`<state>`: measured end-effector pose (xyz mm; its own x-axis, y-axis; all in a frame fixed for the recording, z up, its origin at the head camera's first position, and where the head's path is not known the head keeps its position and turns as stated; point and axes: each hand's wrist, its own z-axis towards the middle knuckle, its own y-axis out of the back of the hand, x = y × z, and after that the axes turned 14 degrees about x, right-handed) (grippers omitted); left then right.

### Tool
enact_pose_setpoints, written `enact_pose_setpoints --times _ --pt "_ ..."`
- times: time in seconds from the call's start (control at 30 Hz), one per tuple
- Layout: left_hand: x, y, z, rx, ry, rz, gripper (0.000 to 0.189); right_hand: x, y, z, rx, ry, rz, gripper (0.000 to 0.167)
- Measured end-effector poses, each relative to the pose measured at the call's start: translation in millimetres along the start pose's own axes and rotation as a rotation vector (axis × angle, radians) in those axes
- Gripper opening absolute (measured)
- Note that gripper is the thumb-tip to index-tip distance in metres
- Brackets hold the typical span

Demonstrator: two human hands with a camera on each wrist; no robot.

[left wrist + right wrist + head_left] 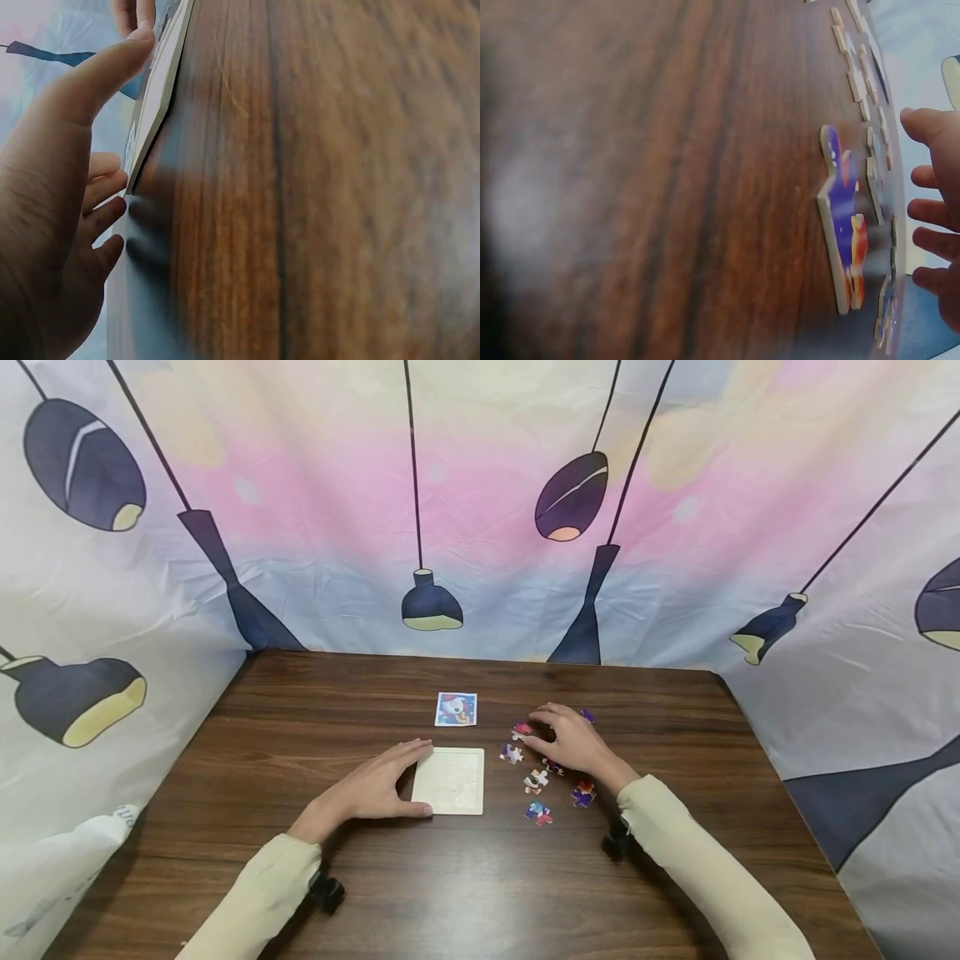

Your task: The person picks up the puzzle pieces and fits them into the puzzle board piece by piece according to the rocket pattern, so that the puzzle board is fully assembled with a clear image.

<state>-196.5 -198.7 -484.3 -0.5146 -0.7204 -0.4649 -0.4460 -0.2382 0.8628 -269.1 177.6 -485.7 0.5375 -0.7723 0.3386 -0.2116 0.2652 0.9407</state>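
My left hand (378, 781) lies at the left side of a square, pale wooden puzzle tray (450, 781). Its thumb touches the tray's near left corner while the fairly straight fingers reach the far left corner. The tray's bare inside shows no pieces. Over the loose jigsaw pieces on the right is my right hand (573, 739), fingers spread and loosely bent, with nothing seen in its grasp. A red-and-white piece (521, 729) lies by its fingertips. In the right wrist view the right hand (941, 202) appears raised above the pieces, a purple-and-orange piece (844, 225) nearest the camera.
Beyond the tray lies a small square picture card (456, 709) with a cartoon figure. More pieces lie around the right hand, among them a white piece (536, 781) and a blue-and-pink piece (538, 812). A printed curtain (337, 527) surrounds the brown wooden table (465, 893).
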Motion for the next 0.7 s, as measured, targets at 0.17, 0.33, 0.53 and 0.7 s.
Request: enact_pose_setpoints --times 0.17,0.33,0.53,0.7 --pt "2.3 -1.3 3.0 0.005 -0.002 0.004 0.106 1.0 -2.2 6.8 0.019 -0.008 -0.030 0.054" --pt "4.2 -2.0 4.3 0.011 -0.001 0.002 0.108 3.6 -2.2 9.2 0.036 -0.021 -0.033 0.051" --pt "5.3 -2.2 4.7 0.010 0.005 -0.001 0.109 3.6 -2.7 12.9 0.021 -0.007 -0.031 0.040" --pt "6.0 -3.4 4.9 0.011 0.007 -0.001 0.108 2.7 -3.0 14.3 0.001 0.016 -0.042 0.031"
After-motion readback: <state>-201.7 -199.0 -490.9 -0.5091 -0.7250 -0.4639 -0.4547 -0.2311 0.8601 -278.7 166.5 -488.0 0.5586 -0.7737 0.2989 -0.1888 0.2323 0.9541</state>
